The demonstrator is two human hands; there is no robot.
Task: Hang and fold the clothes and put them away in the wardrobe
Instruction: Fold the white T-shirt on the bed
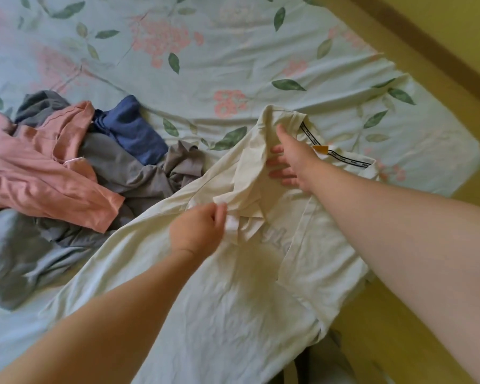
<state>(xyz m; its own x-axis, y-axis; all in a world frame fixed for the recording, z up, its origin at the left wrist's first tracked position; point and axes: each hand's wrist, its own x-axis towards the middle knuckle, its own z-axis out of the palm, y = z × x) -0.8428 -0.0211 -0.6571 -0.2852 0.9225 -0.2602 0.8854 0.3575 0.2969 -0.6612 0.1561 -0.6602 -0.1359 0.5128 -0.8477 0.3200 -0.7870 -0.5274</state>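
A cream T-shirt (pixel 233 295) lies spread across the near right part of the bed, its neckline with black printed tape and an orange tag toward the far right. My left hand (pixel 197 231) pinches a bunched fold of the shirt near its middle. My right hand (pixel 288 162) lies with fingers straight on the cream cloth just below the collar. A heap of other clothes sits to the left: a pink garment (pixel 39 173), a navy one (pixel 133 134), grey ones (pixel 139 176) and a pale blue one (pixel 14 259).
The bed wears a pale green sheet (pixel 205 51) printed with pink flowers and leaves. Its right edge runs diagonally along a yellow floor (pixel 427 328). A brown skirting strip (pixel 427 42) crosses the top right corner.
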